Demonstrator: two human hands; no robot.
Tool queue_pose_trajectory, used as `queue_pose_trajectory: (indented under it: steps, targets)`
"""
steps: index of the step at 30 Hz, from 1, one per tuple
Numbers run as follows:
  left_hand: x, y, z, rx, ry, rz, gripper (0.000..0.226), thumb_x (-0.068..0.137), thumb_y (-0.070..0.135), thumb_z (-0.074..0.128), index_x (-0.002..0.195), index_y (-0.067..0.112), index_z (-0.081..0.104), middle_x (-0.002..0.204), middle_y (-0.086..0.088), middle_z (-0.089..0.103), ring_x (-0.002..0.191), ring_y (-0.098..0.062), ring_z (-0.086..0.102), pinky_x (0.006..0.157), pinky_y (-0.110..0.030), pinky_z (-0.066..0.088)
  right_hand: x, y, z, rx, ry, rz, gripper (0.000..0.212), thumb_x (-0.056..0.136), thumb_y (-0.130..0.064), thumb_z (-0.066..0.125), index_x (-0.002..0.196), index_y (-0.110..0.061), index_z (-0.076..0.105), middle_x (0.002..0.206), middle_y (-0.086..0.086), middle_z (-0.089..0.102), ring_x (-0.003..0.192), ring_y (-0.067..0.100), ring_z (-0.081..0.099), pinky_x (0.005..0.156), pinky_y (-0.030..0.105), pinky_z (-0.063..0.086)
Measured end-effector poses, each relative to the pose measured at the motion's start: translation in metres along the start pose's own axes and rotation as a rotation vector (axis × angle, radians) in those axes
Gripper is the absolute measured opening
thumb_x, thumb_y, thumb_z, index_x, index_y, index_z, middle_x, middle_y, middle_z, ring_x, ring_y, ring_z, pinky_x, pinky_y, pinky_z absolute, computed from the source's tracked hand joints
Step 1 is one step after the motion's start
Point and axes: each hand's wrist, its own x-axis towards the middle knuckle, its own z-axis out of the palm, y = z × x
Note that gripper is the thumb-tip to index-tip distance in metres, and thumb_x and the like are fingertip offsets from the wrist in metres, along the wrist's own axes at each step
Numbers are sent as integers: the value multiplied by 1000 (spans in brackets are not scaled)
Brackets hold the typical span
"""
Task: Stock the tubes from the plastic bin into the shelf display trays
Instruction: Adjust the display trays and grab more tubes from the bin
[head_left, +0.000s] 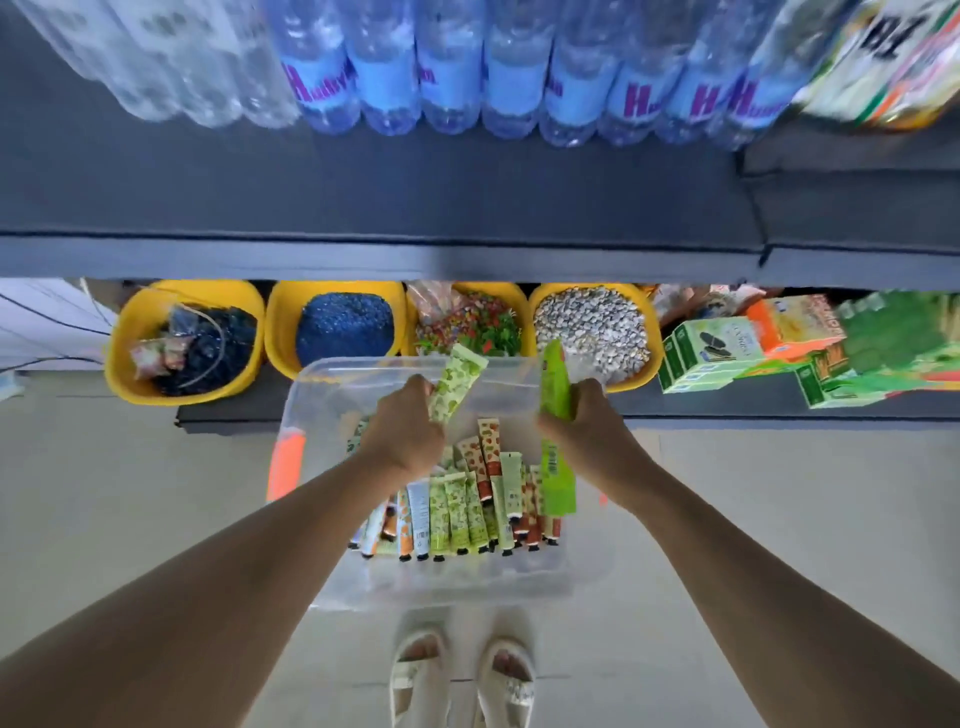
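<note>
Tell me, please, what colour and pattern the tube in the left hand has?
Pale green with a darker green fruit-like print, seen in the head view: tube held by the left hand.

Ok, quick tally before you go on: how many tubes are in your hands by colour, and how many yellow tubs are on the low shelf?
Pale green patterned tube, gripped by the left hand: 1
Bright green tube, gripped by the right hand: 1
Yellow tubs on the low shelf: 4
Total: 6
More tubes lie in the clear plastic bin, too overlapped to count.
</note>
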Motion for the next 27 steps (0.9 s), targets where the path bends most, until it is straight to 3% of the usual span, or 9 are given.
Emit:
queue_pose_trajectory:
  steps: [2, 6, 9, 13, 16, 18, 21, 25, 27]
  targets:
    - [-19, 25, -37, 2, 48, 35, 14, 88, 4, 51, 97, 9, 40, 107, -22, 56, 78, -26, 52, 54, -24, 35, -21, -35, -29, 54, 49, -34, 25, 84, -15, 60, 86, -17, 35, 74, 11, 56, 62, 25, 59, 51, 34, 47]
    - [-54, 80, -109, -51, 89, 153, 22, 90, 11, 55, 107, 8, 42, 105, -20, 59, 90, -36, 56, 62, -31, 34, -66, -106, -86, 160, 137, -160, 24, 84, -3, 54, 91, -14, 35, 58, 10, 57, 48, 21, 54, 51, 31, 44]
    - [-74, 120, -158, -71, 145, 242, 27, 86, 12, 59, 110, 7, 49, 106, -14, 63, 98, -34, 58, 75, -36, 45, -91, -152, -126, 160, 200, -241, 15, 92, -17, 55, 85, -16, 42, 54, 5, 54, 41, 13, 51, 51, 27, 43]
    - [-111, 180, -221, -289, 142, 349, 18, 84, 7, 59, 94, 19, 49, 97, -15, 65, 88, -34, 65, 78, -48, 54, -129, -223, -179, 469, 233, -195, 23, 100, -29, 38, 80, -19, 43, 67, 8, 49, 55, 23, 47, 60, 35, 42]
    - [-135, 217, -256, -408, 175, 432, 20, 88, 7, 55, 85, 25, 46, 91, -15, 65, 80, -32, 67, 75, -45, 54, -149, -258, -212, 452, 308, -258, 21, 99, -31, 40, 79, -25, 44, 78, 3, 49, 71, 22, 49, 84, 47, 45]
    - [-150, 237, -274, -429, 207, 500, 18, 90, 8, 52, 83, 24, 46, 85, -13, 64, 74, -31, 64, 69, -42, 53, -167, -277, -232, 392, 366, -346, 17, 96, -31, 48, 81, -23, 45, 76, 1, 48, 72, 20, 47, 78, 43, 44]
    - [-163, 263, -298, -422, 253, 579, 22, 89, 8, 53, 78, 25, 44, 83, -13, 63, 71, -27, 59, 69, -47, 54, -193, -301, -263, 340, 425, -499, 13, 92, -22, 58, 90, -14, 48, 73, 0, 47, 65, 12, 45, 61, 25, 38]
    - [-174, 293, -324, -432, 258, 641, 22, 91, 9, 55, 81, 26, 44, 94, -13, 67, 78, -30, 62, 72, -47, 54, -211, -324, -306, 330, 476, -621, 17, 85, -17, 68, 90, -19, 51, 80, 0, 57, 71, 10, 53, 62, 21, 42]
    - [-174, 308, -335, -418, 271, 661, 19, 91, 12, 55, 84, 25, 44, 100, -13, 67, 83, -31, 63, 63, -38, 49, -209, -334, -328, 318, 545, -655, 23, 83, -17, 71, 86, -25, 49, 75, -5, 56, 69, 11, 53, 61, 25, 45]
